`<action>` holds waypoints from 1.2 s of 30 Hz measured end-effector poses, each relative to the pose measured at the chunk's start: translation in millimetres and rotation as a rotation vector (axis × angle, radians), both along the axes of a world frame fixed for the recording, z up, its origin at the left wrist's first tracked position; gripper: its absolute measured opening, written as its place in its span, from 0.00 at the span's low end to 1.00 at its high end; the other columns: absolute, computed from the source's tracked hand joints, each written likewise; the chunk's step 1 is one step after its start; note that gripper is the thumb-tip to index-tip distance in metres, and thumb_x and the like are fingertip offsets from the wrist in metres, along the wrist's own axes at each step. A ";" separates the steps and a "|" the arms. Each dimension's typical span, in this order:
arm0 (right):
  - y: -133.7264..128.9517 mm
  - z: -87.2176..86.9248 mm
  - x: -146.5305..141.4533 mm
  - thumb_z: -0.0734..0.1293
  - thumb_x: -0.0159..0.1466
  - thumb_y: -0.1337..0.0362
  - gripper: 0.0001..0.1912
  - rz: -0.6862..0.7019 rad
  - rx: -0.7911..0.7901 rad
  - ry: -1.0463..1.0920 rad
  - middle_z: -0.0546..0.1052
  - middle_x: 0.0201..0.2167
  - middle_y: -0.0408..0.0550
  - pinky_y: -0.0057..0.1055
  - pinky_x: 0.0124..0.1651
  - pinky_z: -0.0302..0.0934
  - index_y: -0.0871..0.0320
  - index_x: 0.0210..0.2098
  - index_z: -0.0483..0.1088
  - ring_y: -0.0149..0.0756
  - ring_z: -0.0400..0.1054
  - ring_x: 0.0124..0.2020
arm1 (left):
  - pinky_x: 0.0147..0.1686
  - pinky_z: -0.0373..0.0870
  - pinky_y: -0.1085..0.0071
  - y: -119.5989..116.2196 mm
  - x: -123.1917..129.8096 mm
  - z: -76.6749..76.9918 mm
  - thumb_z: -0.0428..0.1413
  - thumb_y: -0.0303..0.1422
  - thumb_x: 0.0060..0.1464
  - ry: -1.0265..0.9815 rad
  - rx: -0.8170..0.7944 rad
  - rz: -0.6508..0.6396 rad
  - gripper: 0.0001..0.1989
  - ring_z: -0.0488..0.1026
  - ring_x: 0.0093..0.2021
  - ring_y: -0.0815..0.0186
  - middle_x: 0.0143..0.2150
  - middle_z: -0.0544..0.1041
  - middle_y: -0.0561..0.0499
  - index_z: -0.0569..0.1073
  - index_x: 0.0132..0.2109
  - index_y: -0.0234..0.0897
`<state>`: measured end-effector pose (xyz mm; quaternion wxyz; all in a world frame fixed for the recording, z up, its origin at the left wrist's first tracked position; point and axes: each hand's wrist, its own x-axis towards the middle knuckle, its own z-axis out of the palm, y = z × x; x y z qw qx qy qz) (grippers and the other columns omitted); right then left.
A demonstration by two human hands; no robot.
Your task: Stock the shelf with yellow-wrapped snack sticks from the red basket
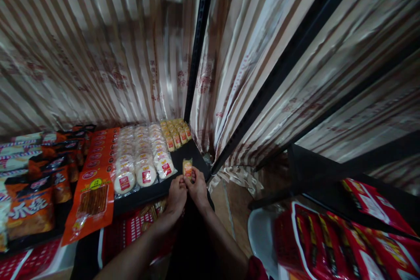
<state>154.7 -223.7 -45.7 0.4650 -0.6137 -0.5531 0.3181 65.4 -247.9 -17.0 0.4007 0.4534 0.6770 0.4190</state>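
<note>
A small yellow snack packet (187, 167) with an orange-red label stands upright between my hands, just over the front of the black shelf (185, 152). My left hand (177, 193) pinches its lower left edge. On its right side, the fingers of my right hand (197, 187) are closed around it. Behind it on the shelf, similar small yellow packets (175, 133) stand in rows. Left of those lie rows of round white crackers in clear wrappers (146, 175), each front one with a red label.
An orange snack bag (95, 183) and orange-and-black bags (31, 205) fill the shelf's left. Beneath is a red basket (127, 227). Black metal posts (198, 39) rise before striped curtains (98, 52). At right, a red basket (287, 236) holds red packets (348, 240) beside a grey stool (260, 232).
</note>
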 end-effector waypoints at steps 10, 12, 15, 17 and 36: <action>2.9 4.8 -1.0 0.64 0.55 0.67 0.21 -0.008 0.037 -0.428 0.73 0.41 0.55 0.40 0.49 0.61 0.60 0.49 0.69 0.47 0.66 0.44 | 0.44 0.68 0.68 11.2 -0.8 -6.0 0.47 0.23 0.48 -0.036 0.025 0.038 0.15 0.72 0.40 0.62 0.38 0.76 0.45 0.75 0.40 0.35; 3.3 5.1 -0.5 0.64 0.56 0.66 0.20 -0.025 0.030 -0.490 0.74 0.41 0.55 0.40 0.47 0.61 0.58 0.48 0.69 0.47 0.66 0.43 | 0.43 0.68 0.68 11.9 -1.0 -4.5 0.47 0.22 0.46 -0.030 0.026 0.035 0.15 0.72 0.39 0.63 0.37 0.75 0.46 0.75 0.38 0.35; 5.0 4.9 -1.4 0.63 0.56 0.65 0.19 -0.061 0.016 -0.522 0.74 0.39 0.54 0.38 0.45 0.61 0.58 0.47 0.70 0.46 0.67 0.40 | 0.43 0.67 0.68 12.4 -0.4 -3.0 0.48 0.22 0.44 -0.019 0.029 0.039 0.15 0.72 0.37 0.64 0.35 0.75 0.48 0.75 0.37 0.36; 6.6 4.8 -2.7 0.63 0.56 0.65 0.18 -0.079 0.003 -0.530 0.75 0.38 0.55 0.37 0.46 0.61 0.60 0.47 0.70 0.45 0.68 0.40 | 0.42 0.68 0.69 13.1 0.6 -1.3 0.48 0.23 0.44 -0.026 0.030 0.035 0.15 0.72 0.37 0.64 0.35 0.75 0.47 0.76 0.37 0.36; 23.8 -2.3 -5.6 0.63 0.55 0.63 0.24 -0.026 0.042 -0.187 0.72 0.39 0.57 0.34 0.39 0.67 0.65 0.50 0.67 0.41 0.68 0.38 | 0.46 0.67 0.67 21.5 2.1 1.2 0.49 0.24 0.46 0.064 0.045 -0.004 0.17 0.73 0.41 0.60 0.40 0.76 0.43 0.76 0.43 0.36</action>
